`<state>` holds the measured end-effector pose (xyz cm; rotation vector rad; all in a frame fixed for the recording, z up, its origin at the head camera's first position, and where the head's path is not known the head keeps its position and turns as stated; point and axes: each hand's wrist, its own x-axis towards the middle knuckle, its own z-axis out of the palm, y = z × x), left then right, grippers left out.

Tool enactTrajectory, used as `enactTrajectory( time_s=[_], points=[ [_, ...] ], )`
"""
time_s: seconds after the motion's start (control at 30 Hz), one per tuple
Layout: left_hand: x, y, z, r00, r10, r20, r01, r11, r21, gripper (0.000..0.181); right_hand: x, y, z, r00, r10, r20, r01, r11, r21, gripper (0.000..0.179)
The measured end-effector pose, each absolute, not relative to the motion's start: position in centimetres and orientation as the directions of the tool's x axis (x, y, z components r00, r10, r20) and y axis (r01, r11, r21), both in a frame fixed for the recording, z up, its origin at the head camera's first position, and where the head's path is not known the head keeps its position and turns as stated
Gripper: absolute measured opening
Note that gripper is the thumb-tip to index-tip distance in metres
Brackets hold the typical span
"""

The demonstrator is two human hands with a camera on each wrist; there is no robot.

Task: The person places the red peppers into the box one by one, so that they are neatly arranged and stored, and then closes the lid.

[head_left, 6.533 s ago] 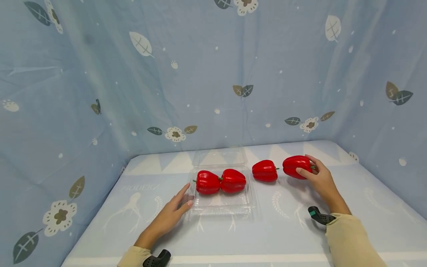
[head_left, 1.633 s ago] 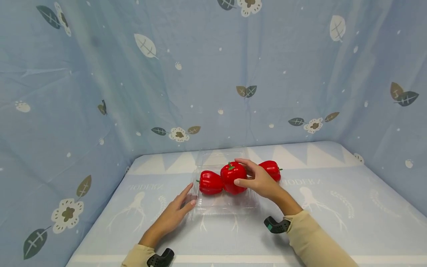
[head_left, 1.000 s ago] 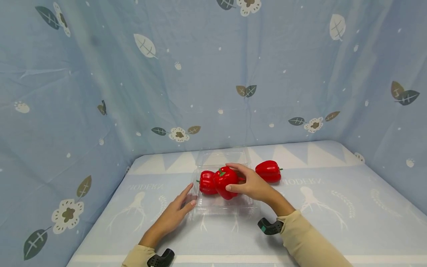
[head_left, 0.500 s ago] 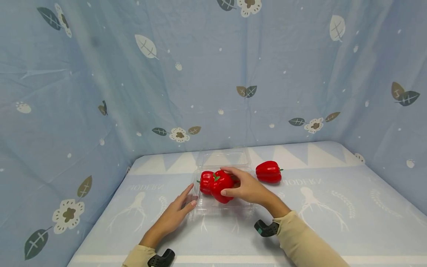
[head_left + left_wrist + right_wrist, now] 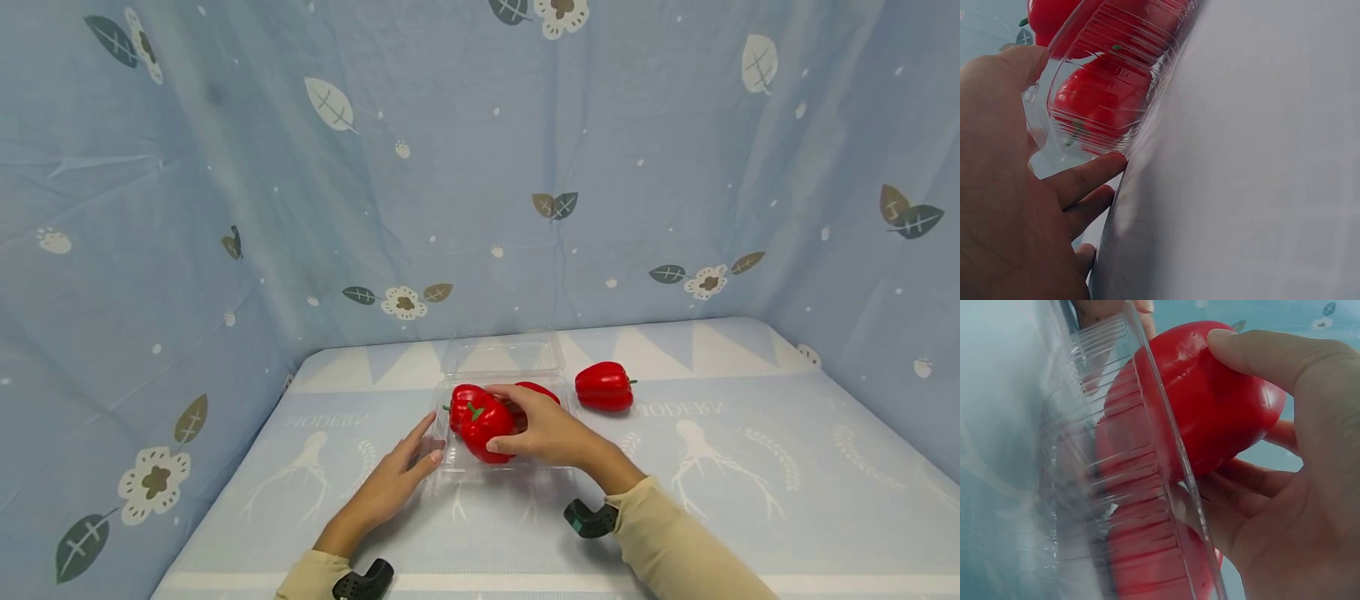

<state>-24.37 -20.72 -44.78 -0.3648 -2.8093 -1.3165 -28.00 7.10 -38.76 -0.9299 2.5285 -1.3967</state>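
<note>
While the cloth (image 5: 480, 546) reads "MODERN" (image 5: 327, 421), right grip (image 5: 547, 429) clasps a pepper (image 5: 487, 429), left grip (image 5: 386, 483) uncurled.

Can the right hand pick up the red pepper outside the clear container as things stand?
Probably not: the right hand is occupied gripping another red pepper, though nothing visible covers the loose pepper.

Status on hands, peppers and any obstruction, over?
Right hand grips red pepper at near side of clear container. Left hand at its left edge. Two peppers inside, behind it, possibly crowding. Fourth pepper outside.
</note>
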Motion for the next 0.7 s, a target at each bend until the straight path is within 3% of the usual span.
enactTrajectory(
  time_s=[0.3,0.7],
  points=[
    [-24.4,-20.7,-44.7,-0.972,0.208,0.110,0.217,0.618,0.756,0.068,-27.9,6.6,-38.5,-0.802,-0.570,0.177,-0.481,0.442,-0.757,0.076],
    [-24.4,-20.9,-44.9,-0.970,0.219,0.108,0.222,0.607,0.763,0.069,-27.8,5.2,-38.6,-0.778,-0.603,0.175,-0.584,0.591,-0.556,0.077]
  ],
)
